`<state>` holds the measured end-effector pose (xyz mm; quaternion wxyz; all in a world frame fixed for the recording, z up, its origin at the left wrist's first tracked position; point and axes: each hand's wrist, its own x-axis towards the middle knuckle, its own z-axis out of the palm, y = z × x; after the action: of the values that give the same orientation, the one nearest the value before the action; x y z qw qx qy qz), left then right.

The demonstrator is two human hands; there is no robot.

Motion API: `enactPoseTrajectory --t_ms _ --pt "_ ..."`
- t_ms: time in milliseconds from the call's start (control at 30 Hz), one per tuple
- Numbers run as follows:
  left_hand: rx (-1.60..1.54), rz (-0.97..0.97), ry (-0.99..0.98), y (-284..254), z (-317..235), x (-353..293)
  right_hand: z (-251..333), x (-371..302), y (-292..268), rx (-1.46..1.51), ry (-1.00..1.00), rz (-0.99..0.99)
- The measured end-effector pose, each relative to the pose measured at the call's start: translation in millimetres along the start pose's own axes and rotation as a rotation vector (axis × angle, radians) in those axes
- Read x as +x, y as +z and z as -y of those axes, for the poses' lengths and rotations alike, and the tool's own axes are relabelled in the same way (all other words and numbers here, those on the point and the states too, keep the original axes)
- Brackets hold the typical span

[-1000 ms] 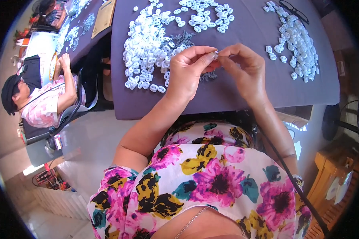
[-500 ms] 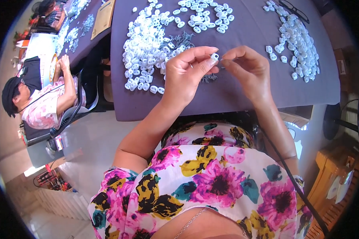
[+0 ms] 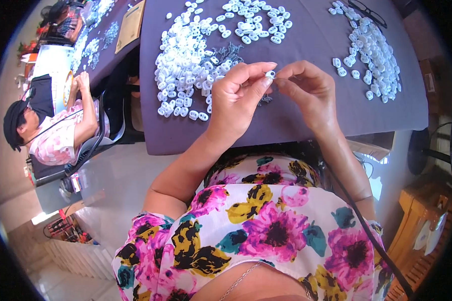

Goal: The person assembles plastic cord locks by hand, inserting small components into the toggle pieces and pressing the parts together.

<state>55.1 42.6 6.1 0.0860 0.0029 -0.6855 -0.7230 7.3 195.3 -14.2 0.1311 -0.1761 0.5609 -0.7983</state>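
Over the table, my left hand [image 3: 236, 103] pinches a small white plastic piece [image 3: 270, 73] between thumb and forefinger, one dark hole of it showing. Close against its right side, my right hand [image 3: 314, 95] has thumb and forefinger pressed together; anything between them is too small to make out. Beyond my left hand lies a dense heap of similar white two-hole pieces [image 3: 178, 62]. A pile of tiny dark grey pieces [image 3: 226, 52], thin and short, sits at that heap's right edge, partly hidden by my left hand.
The dark cloth-covered table [image 3: 291, 45] also bears a cluster of white pieces [image 3: 253, 22] at the far middle and a long heap [image 3: 376, 60] at the right. Black-framed glasses [image 3: 366, 12] lie at the far right. Another person [image 3: 60, 128] sits at a table on the left.
My right fingertips have come slightly left, closer to the white piece. My left hand has shifted a little and the piece has turned, so its hole shows darker.
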Motion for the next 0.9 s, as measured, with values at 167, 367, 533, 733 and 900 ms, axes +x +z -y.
enactPoseTrajectory --t_ms 167,367,533,733,900 --pt "-0.028 0.010 0.004 -1.3 2.9 0.5 -1.1 0.4 -1.8 -0.015 -0.005 -0.001" --pt "0.028 0.047 -0.003 -5.3 2.8 -0.4 -1.1 -0.3 -3.0 -0.005 -0.025 0.027" --pt "0.069 0.041 -0.012 -5.6 0.5 -5.5 4.9 -2.0 -3.8 -0.032 -0.011 0.072" --pt "0.010 0.030 -0.008 -5.9 13.9 -4.5 1.8 -1.6 -7.3 -0.133 0.009 0.104" --pt "0.014 0.046 -0.077 -4.9 16.6 -4.7 -2.3 -0.1 -14.3 -0.123 0.039 0.117"
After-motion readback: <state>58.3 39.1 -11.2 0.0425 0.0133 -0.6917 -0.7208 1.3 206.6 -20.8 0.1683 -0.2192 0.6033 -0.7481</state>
